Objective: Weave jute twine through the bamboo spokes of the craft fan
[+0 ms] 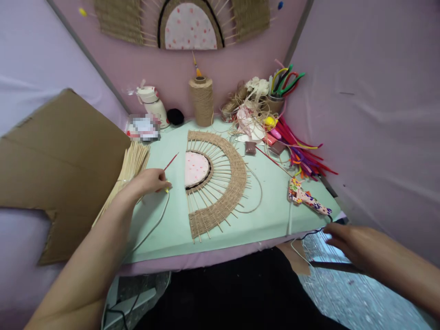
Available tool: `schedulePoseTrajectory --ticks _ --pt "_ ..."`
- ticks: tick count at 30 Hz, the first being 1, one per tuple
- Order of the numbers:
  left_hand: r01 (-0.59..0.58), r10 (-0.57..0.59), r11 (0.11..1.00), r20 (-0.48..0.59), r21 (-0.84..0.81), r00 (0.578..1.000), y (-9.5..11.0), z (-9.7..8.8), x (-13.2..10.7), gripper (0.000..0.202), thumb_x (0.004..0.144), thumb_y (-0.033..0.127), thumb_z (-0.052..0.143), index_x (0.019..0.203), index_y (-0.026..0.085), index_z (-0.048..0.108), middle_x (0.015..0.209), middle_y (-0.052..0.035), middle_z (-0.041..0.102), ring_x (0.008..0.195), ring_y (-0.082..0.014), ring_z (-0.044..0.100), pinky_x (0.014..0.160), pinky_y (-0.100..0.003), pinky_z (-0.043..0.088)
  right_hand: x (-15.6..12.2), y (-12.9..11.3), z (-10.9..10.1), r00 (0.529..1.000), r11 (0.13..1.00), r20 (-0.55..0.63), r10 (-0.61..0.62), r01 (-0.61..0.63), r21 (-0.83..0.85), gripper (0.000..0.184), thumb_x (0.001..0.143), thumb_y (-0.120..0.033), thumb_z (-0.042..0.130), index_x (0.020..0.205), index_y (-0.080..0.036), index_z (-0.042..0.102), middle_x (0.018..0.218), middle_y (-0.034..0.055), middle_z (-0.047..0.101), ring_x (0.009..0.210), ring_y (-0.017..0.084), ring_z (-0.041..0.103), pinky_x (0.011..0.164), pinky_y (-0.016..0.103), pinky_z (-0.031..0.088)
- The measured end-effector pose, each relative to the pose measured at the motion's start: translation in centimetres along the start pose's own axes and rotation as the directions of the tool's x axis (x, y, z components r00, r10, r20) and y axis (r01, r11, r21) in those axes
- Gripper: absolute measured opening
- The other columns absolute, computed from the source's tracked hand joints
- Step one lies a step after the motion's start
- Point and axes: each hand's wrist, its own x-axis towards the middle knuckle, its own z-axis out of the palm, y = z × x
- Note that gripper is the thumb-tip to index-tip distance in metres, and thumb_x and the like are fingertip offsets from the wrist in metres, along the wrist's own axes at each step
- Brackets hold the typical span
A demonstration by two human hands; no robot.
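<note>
My left hand (153,180) is above the left of the table, fingertips pinched at the yellow end of a white cord (158,222) that trails over the front edge. A thin red stick (171,162) points away just beyond those fingers. Off the right front corner, my right hand (345,238) has its fingers stretched out loosely, close to the black cord of a flower-patterned glue gun (307,198). Between the hands lies a half-round woven fan-shaped piece (237,176) of thin sticks and twine, with a pink spotted half-circle (196,168) at its centre.
Bundled thin sticks (132,160) and cardboard (65,156) stand at left. Behind are a white bottle (153,103), a twine spool (201,103) and a pot of scissors (277,101). Coloured pipe cleaners (302,153) lie at right. A similar woven piece (252,20) hangs above.
</note>
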Motion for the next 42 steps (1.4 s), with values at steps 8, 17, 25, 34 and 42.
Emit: schedulePoseTrajectory --ticks 8,17,25,34,42 --pt "0.012 -0.053 0.995 -0.428 -0.097 0.902 -0.3 2.5 2.0 0.040 0.075 0.038 0.063 0.111 0.019 0.058 0.110 -0.0103 0.057 0.089 -0.0222 0.062 0.086 -0.034 0.047 8.0 -7.8 5.6 0.962 0.958 0.102 -0.254 0.235 0.166 0.016 0.092 -0.023 0.053 0.105 -0.020 0.061 0.101 0.0087 0.064 0.095 0.023 0.060 0.083 0.039 0.051" --pt "0.119 -0.105 0.993 -0.415 0.010 0.904 0.4 3.3 1.2 0.052 0.082 0.043 0.057 0.126 0.015 0.054 0.140 -0.0210 0.039 0.118 -0.0363 0.054 0.099 -0.046 0.043 8.7 -7.4 8.1 0.967 0.955 0.074 -0.242 0.224 0.193 0.013 0.092 -0.021 0.051 0.082 -0.020 0.059 0.093 0.0082 0.060 0.088 0.022 0.055 0.077 0.039 0.046" --pt "0.022 -0.058 0.995 -0.397 -0.095 0.916 3.3 2.7 1.0 0.052 0.085 0.047 0.052 0.125 0.013 0.054 0.124 -0.0190 0.057 0.114 -0.0327 0.057 0.098 -0.044 0.044 8.6 -6.8 4.4 0.919 0.907 0.243 -0.310 0.210 0.365 0.011 0.095 -0.021 0.047 0.088 -0.022 0.056 0.100 0.0050 0.063 0.098 0.019 0.055 0.086 0.038 0.042" --pt "-0.003 -0.122 0.955 -0.402 -0.296 0.907 8.6 5.1 3.6 0.078 0.077 0.053 0.063 0.137 0.009 0.038 0.128 -0.0233 0.052 0.120 -0.0344 0.052 0.099 -0.045 0.041 8.7 -6.3 5.9 0.933 0.930 0.237 -0.270 0.189 0.314 0.011 0.088 -0.027 0.059 0.099 -0.023 0.057 0.102 0.0054 0.062 0.100 0.022 0.054 0.086 0.039 0.041" --pt "0.108 -0.237 0.960 -0.550 -0.257 0.801 2.4 2.9 -1.2 0.029 0.084 0.036 0.052 0.103 0.016 0.060 0.107 -0.0136 0.064 0.099 -0.0273 0.062 0.087 -0.038 0.047 8.8 -6.0 7.2 0.953 0.921 0.047 -0.299 0.275 0.277 0.028 0.090 -0.037 0.057 0.114 -0.023 0.054 0.111 0.0106 0.063 0.104 0.026 0.055 0.086 0.041 0.041"
